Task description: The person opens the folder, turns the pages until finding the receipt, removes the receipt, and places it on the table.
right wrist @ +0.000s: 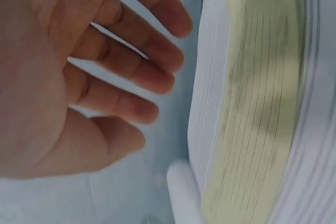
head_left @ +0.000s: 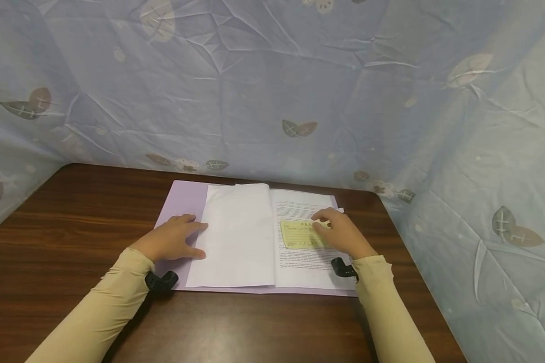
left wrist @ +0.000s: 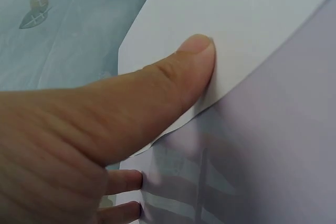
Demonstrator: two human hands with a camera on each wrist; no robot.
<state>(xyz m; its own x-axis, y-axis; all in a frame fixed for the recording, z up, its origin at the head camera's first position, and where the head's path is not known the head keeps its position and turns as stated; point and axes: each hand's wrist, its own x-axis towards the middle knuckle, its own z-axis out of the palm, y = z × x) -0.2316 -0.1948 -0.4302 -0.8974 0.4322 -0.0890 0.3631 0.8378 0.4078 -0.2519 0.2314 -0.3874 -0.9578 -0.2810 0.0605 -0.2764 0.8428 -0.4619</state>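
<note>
A lilac folder [head_left: 188, 194] lies open on the table with white sheets inside it. My left hand [head_left: 174, 239] is at the left edge of a blank white page [head_left: 236, 237], its thumb [left wrist: 197, 51] lying on the paper and the fingers spread. The right-hand printed page [head_left: 309, 264] bears lines of small text. On that page is a yellow slip [head_left: 300, 234] with ruled lines and a heading. Above the slip's right part is my right hand [head_left: 340, 234], its fingers loosely bent and apart from the paper in the right wrist view.
The folder rests on a dark brown wooden table [head_left: 95, 222]. A pale blue cloth [head_left: 254, 101] with leaf prints hangs behind the table and along its right side. Black bands [head_left: 161, 281] sit on both wrists.
</note>
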